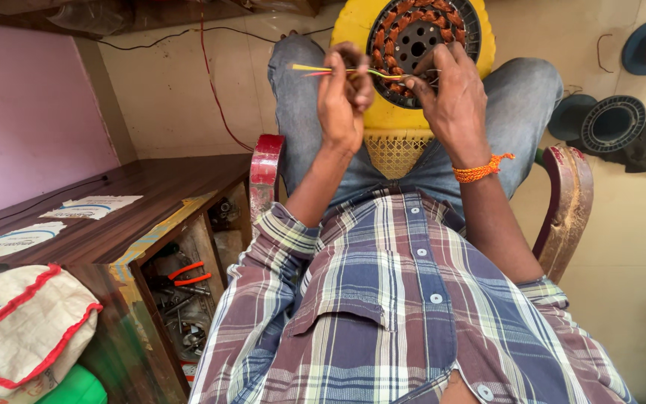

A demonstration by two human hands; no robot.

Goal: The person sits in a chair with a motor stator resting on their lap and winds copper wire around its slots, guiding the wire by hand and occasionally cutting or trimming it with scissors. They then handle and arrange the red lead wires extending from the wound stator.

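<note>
Yellow and red sleeved wires (338,71) pinched between left hand (342,101) and right hand (454,93), near copper-wound stator (420,37).

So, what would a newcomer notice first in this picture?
First, the copper-wound stator on its yellow stand, between the knees at top centre. Just before it, the left hand and right hand pinch thin coloured wires. An orange thread band circles the right wrist.
</note>
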